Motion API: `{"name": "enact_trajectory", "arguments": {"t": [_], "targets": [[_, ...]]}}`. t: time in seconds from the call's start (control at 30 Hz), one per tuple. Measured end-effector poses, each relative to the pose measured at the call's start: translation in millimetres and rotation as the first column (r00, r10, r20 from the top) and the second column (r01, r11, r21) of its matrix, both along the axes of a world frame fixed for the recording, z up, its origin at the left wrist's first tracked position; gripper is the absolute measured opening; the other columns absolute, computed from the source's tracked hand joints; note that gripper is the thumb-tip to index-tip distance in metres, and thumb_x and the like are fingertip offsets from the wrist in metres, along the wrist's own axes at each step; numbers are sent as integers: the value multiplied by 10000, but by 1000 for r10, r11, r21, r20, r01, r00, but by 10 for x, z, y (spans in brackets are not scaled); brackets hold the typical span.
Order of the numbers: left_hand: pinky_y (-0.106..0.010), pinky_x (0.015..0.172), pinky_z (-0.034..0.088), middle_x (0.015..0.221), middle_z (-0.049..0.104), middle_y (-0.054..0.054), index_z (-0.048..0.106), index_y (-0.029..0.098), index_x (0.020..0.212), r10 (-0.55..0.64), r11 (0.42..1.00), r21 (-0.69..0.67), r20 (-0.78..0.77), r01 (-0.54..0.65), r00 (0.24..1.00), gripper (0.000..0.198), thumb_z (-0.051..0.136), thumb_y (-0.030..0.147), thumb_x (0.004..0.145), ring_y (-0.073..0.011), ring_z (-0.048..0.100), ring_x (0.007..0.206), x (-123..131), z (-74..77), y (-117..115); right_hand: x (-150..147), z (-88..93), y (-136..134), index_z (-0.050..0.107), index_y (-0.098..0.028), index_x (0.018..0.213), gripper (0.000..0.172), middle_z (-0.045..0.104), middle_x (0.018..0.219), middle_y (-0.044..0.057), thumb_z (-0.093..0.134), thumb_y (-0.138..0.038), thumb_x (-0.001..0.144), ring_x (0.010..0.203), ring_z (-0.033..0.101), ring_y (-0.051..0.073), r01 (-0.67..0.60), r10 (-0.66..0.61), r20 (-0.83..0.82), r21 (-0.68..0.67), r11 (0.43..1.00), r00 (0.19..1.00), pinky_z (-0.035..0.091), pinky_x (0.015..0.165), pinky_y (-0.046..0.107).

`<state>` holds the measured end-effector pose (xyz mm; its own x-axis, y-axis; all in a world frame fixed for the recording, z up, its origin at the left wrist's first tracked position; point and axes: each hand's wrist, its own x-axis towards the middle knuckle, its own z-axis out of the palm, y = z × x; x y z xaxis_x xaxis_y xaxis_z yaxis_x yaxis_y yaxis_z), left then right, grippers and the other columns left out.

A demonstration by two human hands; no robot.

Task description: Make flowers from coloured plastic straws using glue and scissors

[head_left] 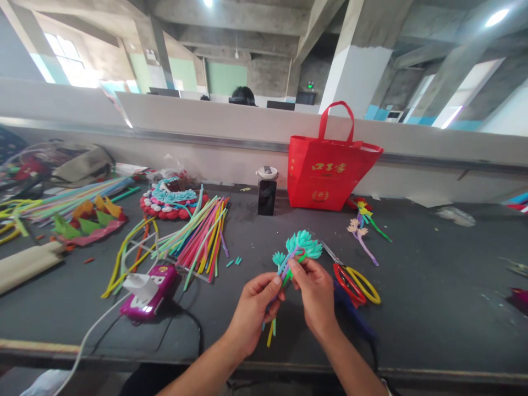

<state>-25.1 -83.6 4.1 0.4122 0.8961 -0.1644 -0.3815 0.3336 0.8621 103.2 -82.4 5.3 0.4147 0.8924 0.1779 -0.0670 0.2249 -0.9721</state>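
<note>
My left hand (258, 308) is closed around the stems of a turquoise pipe-cleaner flower (303, 243), whose fluffy petals point up and away from me. Several coloured stems, green, purple, blue and yellow, run through the grip, and their ends hang below the fingers. With thumb and fingers pinched, my right hand (312, 286) grips the same stems just under the petals. Right of that hand lie scissors (350, 278) with red and yellow handles. Small cut turquoise bits (235, 262) lie to the left on the dark table (433, 308).
A red bag (330, 173) stands at the back, beside a phone (267, 198). Loose pipe cleaners (202, 236) fan out left of my hands. Nearer is a purple power strip (146, 297) with a white plug and cable. Finished flowers (361, 236) lie behind the scissors.
</note>
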Motion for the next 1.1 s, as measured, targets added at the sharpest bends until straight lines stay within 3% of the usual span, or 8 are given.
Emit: {"name": "enact_trajectory", "arguments": {"t": [0.27, 0.5, 0.73, 0.87, 1.0, 1.1], "targets": [[-194, 390, 131, 584, 495, 52, 644, 138, 770, 21, 1000, 19, -45, -20, 999, 347, 744, 470, 773, -14, 257, 403, 19, 15, -10, 26, -37, -11, 615, -184, 679, 341, 490, 554, -60, 679, -487, 822, 512, 396, 96, -41, 43, 25, -49, 998, 999, 335, 496, 227], [-181, 373, 158, 583, 551, 37, 626, 149, 785, 101, 995, 36, -92, -98, 991, 379, 723, 515, 768, -22, 314, 381, 13, 24, 14, 8, -19, -41, 604, -187, 621, 364, 480, 531, -55, 643, -458, 862, 503, 413, 96, -36, 50, 315, -52, 998, 948, 351, 490, 216], [-179, 378, 147, 582, 506, 54, 621, 152, 777, 126, 991, 47, -88, -122, 988, 403, 726, 541, 757, -13, 275, 386, 8, 30, 18, -34, -41, -94, 763, -217, 770, 246, 724, 736, 22, 653, -415, 864, 672, 638, 168, 30, -44, 456, 38, 999, 889, 488, 647, 256], [-176, 377, 149, 570, 488, 60, 622, 156, 810, 122, 992, 29, -85, -120, 989, 400, 726, 540, 758, -19, 268, 395, 5, 6, 22, -18, -40, -80, 783, -236, 801, 191, 748, 772, 33, 668, -377, 859, 711, 666, 186, 20, -60, 518, 82, 996, 853, 506, 688, 275], [-178, 383, 163, 542, 447, 71, 645, 156, 833, 142, 990, 22, -107, -140, 984, 423, 741, 556, 735, -30, 255, 412, 13, -5, 17, -5, 0, -57, 761, -227, 747, 200, 706, 735, 23, 661, -352, 868, 692, 628, 169, -19, -32, 538, 90, 996, 843, 491, 671, 263], [-181, 405, 184, 528, 393, 76, 699, 147, 882, 174, 984, 64, -129, -166, 976, 453, 754, 566, 716, -48, 271, 453, 24, 10, -3, -9, 8, -54, 738, -206, 706, 263, 673, 717, 15, 641, -379, 878, 665, 595, 154, -72, 39, 461, 54, 996, 886, 478, 634, 251]]}}
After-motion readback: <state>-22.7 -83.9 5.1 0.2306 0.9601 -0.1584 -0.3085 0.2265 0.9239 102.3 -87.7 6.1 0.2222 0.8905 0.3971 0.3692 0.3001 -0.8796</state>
